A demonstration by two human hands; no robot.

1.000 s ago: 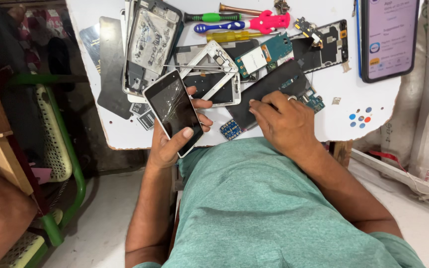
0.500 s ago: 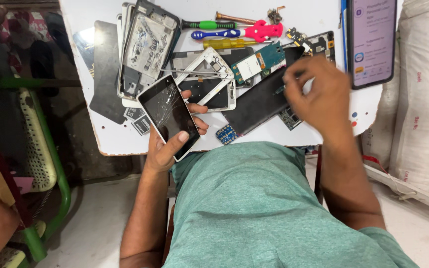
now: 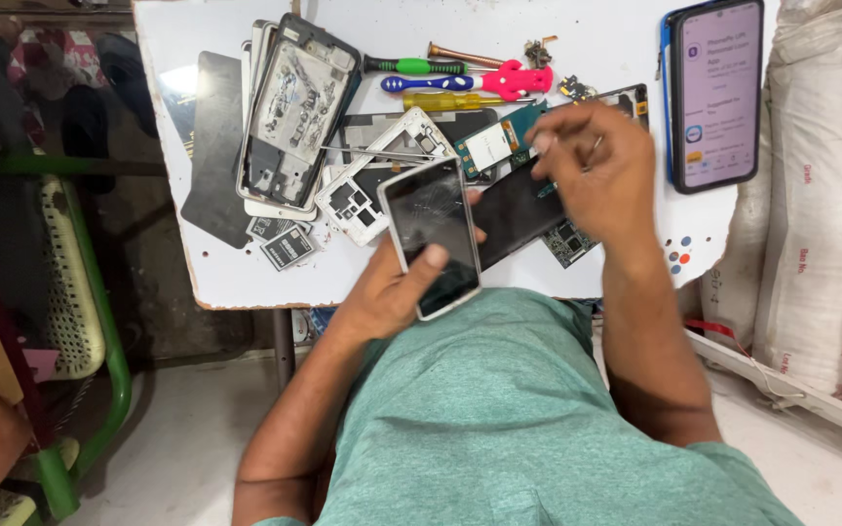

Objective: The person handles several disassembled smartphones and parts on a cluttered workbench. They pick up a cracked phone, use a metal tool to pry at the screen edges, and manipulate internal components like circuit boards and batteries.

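The cracked phone (image 3: 431,237) sits in the left hand (image 3: 397,287), thumb pressed on its dark glass, held over the near edge of the white surface (image 3: 226,273). Just right of the phone, the right hand (image 3: 596,175) hovers over a black panel (image 3: 516,209), fingers pinched together; on what, I cannot tell. Beyond the phone lie screwdrivers (image 3: 440,83).

- A single view is given, taken from a head-worn camera looking steeply down.
- The white tabletop (image 3: 236,278) is seen close, its near edge above the torso.
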